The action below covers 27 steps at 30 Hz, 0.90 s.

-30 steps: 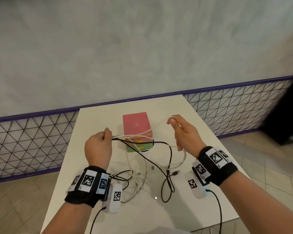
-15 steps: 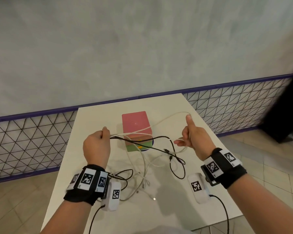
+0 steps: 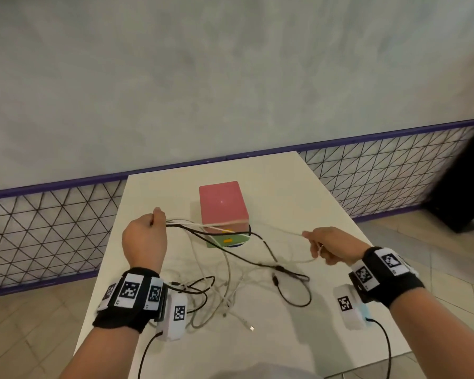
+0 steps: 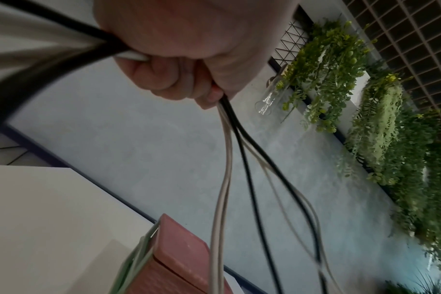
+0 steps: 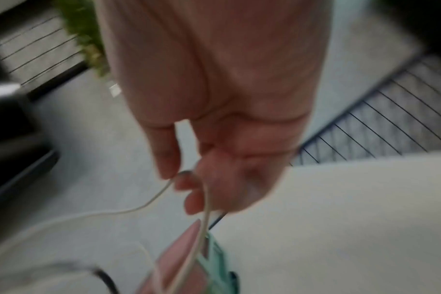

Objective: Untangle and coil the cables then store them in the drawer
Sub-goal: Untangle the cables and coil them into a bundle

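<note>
Blurring hides how hands (image 3: 144, 237) grip cables (image 3: 230, 269).

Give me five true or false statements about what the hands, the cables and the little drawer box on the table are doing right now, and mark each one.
1. The left hand grips a bundle of black and white cables. True.
2. The right hand is empty. False: it pinches a single white cable, pulled away from the bundle.
3. The drawer box has a pink top. True.
4. All the cables are already coiled inside the drawer box. False: a loose tangle lies on the table between the wrists.
5. A black cable's loop rests on the table near the right wrist. True.
</note>
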Motion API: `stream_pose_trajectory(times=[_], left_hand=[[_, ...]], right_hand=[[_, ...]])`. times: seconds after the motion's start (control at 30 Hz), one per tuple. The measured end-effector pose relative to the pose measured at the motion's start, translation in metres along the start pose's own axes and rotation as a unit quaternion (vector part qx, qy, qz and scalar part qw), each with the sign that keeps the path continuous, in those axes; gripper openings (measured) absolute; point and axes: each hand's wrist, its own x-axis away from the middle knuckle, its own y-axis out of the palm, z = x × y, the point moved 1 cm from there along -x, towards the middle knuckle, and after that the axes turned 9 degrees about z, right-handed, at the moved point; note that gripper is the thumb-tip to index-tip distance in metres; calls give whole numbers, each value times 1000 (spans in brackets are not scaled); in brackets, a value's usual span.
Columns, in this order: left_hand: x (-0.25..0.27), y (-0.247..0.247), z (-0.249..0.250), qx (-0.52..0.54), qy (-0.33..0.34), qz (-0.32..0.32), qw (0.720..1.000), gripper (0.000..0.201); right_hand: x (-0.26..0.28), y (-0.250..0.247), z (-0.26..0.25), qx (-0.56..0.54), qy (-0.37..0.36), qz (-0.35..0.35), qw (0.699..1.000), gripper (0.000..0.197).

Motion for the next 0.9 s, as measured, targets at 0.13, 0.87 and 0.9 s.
stream_pose_trajectory(times=[0.13,0.87,0.9], left_hand=[[6,4,2,6,-2,-14,1000,55],[48,9,39,17,141,-93,985,56],[56,11,46,22,170,-116,978,55]], right_hand=[[3,6,-6,-266,-65,-20,962,9],[38,62,-47,193,-344,1,919,62],[46,72,-64,161,-372,-35,913,58]])
